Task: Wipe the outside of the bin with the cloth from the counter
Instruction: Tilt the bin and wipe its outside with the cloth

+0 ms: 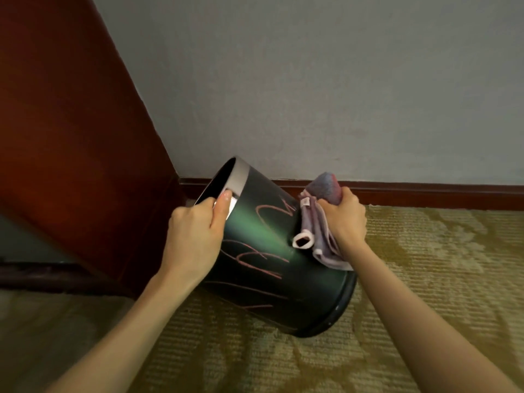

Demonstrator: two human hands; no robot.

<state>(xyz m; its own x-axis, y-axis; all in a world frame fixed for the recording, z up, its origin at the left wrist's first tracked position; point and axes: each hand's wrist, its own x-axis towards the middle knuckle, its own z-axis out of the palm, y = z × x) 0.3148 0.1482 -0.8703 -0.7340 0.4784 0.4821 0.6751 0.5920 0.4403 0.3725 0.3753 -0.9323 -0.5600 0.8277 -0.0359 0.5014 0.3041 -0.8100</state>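
A dark green round bin with a silver rim is tilted to the left, its base edge resting on the carpet. Pink scribbled lines cover its side. My left hand grips the silver rim, thumb on the outside. My right hand is closed on a pinkish-purple cloth and presses it against the bin's upper right side. Part of the cloth hangs down over the bin wall.
A dark red wooden cabinet side stands to the left of the bin. A grey wall with a dark baseboard runs behind it. Patterned olive carpet covers the floor.
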